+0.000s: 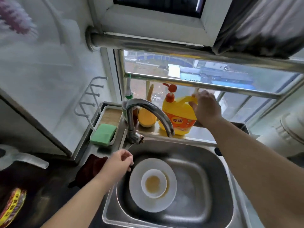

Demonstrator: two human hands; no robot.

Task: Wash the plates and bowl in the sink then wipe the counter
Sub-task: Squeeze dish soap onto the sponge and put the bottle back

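A white plate (139, 198) lies in the steel sink (205, 178), and a small white bowl (153, 183) with brownish liquid stands on it. On the ledge behind the sink stands a yellow dish-soap bottle (178, 112) with a red pump. My right hand (206, 107) grips the bottle's handle. My left hand (120, 162) hovers over the sink's left rim beside the plate, fingers loosely curled and holding nothing. A green sponge (103, 134) lies in a tray at the sink's back left.
The curved tap (148, 109) arches over the sink's back edge. An orange round object (146, 118) sits behind it. A dark red cloth (92, 168) lies on the dark counter at left. A metal rail (197, 83) crosses the window. A white appliance (286, 134) stands at right.
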